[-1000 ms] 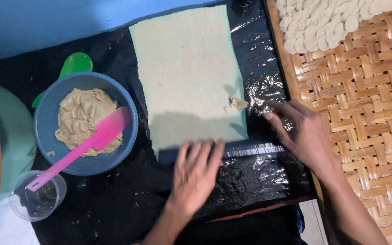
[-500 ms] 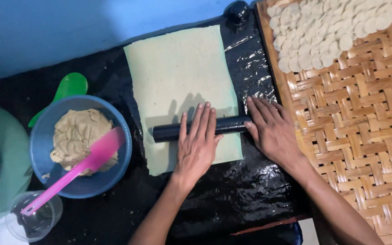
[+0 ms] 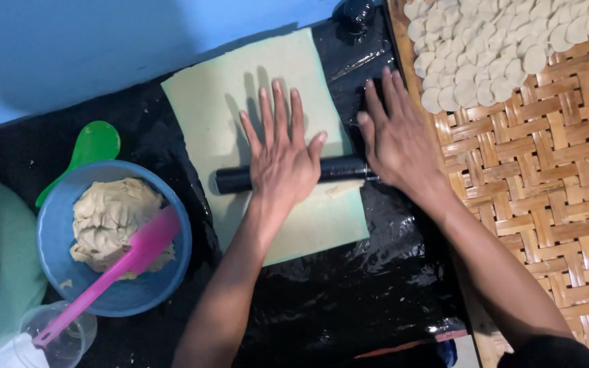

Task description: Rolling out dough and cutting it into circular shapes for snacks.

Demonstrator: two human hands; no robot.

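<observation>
A pale rectangular dough sheet [image 3: 240, 95] lies on black plastic film [image 3: 349, 293]. Across its middle rests a black rolling pin [image 3: 236, 180]. My left hand [image 3: 281, 153] presses flat on the pin's middle, fingers spread and pointing away from me. My right hand [image 3: 397, 140] lies flat over the pin's right end at the sheet's edge, fingers apart. Neither hand wraps around the pin.
A blue bowl [image 3: 56, 272] holds a lump of dough [image 3: 110, 218] and a pink spatula [image 3: 114, 276]. Behind it lies a green scoop [image 3: 93, 146]. A clear cup [image 3: 69, 337] stands at the lower left. A woven bamboo tray [image 3: 553, 170] on the right carries several small dough discs [image 3: 485, 41].
Both hands have rolled the pin away from me, from the sheet's near edge to its middle. The hands now lie farther up the sheet.
</observation>
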